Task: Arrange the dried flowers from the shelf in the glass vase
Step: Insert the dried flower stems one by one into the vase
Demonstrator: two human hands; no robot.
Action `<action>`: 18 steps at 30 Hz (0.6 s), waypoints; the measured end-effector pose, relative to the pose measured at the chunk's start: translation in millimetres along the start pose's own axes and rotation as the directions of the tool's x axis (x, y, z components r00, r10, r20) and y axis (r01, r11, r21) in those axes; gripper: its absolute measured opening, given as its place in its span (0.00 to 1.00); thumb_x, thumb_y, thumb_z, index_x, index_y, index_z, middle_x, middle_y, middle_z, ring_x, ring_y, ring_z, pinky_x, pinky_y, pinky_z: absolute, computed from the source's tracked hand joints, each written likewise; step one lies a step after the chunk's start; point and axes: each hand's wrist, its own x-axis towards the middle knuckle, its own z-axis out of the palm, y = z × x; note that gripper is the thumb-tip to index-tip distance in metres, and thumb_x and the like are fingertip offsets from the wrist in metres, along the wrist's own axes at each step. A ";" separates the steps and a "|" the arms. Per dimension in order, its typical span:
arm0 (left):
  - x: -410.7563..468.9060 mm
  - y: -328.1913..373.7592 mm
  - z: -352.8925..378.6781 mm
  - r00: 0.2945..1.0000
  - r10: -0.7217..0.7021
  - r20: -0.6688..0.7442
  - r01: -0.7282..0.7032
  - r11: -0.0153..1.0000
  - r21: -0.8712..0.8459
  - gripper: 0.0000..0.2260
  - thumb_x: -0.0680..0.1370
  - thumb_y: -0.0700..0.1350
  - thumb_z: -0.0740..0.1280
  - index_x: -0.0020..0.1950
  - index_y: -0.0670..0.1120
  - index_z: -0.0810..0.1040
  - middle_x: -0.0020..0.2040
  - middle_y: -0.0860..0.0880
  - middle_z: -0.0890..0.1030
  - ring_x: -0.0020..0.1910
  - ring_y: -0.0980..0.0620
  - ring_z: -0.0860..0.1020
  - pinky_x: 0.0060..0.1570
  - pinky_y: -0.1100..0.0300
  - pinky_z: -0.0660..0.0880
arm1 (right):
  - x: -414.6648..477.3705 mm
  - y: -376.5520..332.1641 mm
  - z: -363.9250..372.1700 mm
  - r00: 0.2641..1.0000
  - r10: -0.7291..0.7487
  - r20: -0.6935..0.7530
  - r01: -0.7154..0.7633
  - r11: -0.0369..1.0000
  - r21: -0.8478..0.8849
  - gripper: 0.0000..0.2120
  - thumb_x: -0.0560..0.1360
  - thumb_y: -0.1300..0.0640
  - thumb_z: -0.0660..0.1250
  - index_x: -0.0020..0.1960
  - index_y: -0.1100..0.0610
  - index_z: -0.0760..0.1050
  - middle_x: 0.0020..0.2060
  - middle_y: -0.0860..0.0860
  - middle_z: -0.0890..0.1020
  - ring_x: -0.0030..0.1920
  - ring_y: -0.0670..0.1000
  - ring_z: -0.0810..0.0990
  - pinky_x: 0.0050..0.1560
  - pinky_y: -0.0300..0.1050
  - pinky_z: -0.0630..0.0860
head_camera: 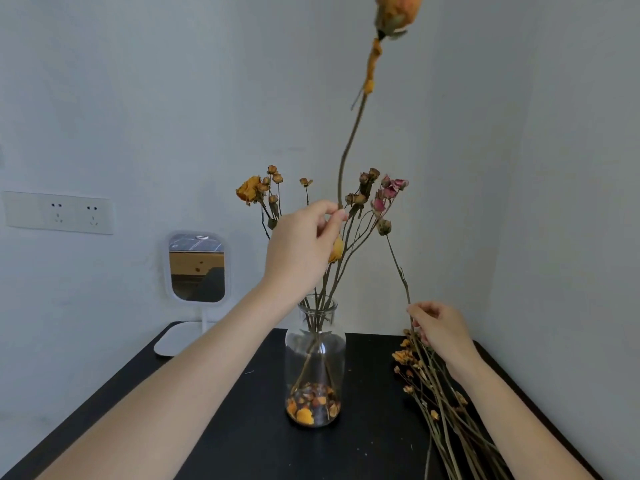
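Black surface [225, 427], glass vase [315, 344] centre. Left hand [301, 244] fingers pinch tall rose stem [349, 140] above vase; right hand [438, 327] fingers pinch thin stem [398, 268] near loose flowers [436, 386].

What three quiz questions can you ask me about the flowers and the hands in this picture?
1. True or false: the glass vase lies on its side.
2. Fill in: the right hand pinches a thin ___.
3. What holds the tall orange rose? A. left hand B. right hand C. the vase

Key: 1 false, it stands upright; 2 stem; 3 A.
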 end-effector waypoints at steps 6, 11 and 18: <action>-1.4 -11.5 8.5 0.981 -0.090 0.169 0.073 0.992 0.104 0.08 0.77 0.48 0.65 0.50 0.46 0.81 0.27 0.52 0.77 0.33 0.51 0.79 0.46 0.54 0.78 | -2.0 0.5 1.3 1.000 0.003 0.011 -0.003 1.000 0.001 0.04 0.77 0.57 0.63 0.46 0.55 0.75 0.36 0.52 0.77 0.36 0.47 0.73 0.39 0.40 0.70; -6.6 -16.3 5.1 0.992 -0.108 0.061 0.109 0.994 -0.006 0.03 0.76 0.47 0.67 0.45 0.49 0.79 0.25 0.51 0.76 0.31 0.50 0.78 0.42 0.61 0.75 | 0.5 3.9 0.3 1.000 0.003 0.020 -0.003 1.000 -0.021 0.04 0.77 0.57 0.63 0.48 0.55 0.76 0.36 0.51 0.76 0.36 0.47 0.73 0.38 0.39 0.69; -4.6 -6.5 2.2 0.997 -0.073 -0.001 0.071 0.975 -0.213 0.06 0.73 0.48 0.70 0.37 0.55 0.78 0.26 0.56 0.77 0.25 0.62 0.75 0.28 0.73 0.71 | 1.2 7.7 3.9 1.000 0.007 0.018 -0.006 1.000 -0.028 0.05 0.77 0.56 0.63 0.42 0.49 0.73 0.37 0.51 0.77 0.36 0.46 0.73 0.39 0.39 0.70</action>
